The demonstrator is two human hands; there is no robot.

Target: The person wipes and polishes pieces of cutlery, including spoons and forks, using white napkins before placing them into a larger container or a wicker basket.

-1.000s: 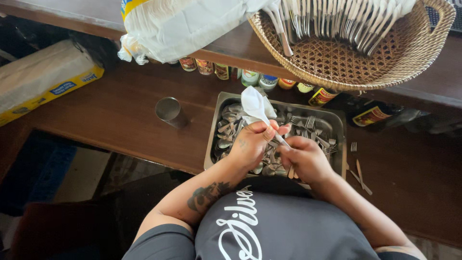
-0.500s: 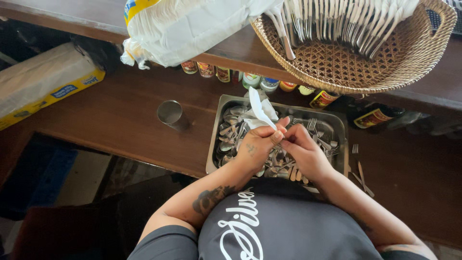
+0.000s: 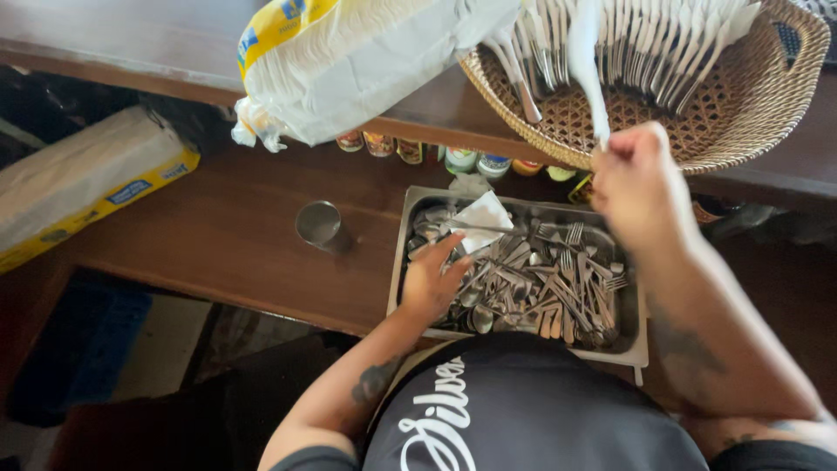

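Cutlery (image 3: 558,292) fills a metal tray (image 3: 641,349) on the brown counter (image 3: 235,244). The left hand (image 3: 432,283) rests on the forks and spoons at the tray's 9 o'clock side, fingers loose and open, tips near a white napkin (image 3: 479,222). The right hand (image 3: 636,179) is up at 1 o'clock, fingers pinched tight on a white wrapped utensil (image 3: 586,61) over the woven basket (image 3: 750,131). A metal cup (image 3: 319,224) stands at the tray's 9 o'clock.
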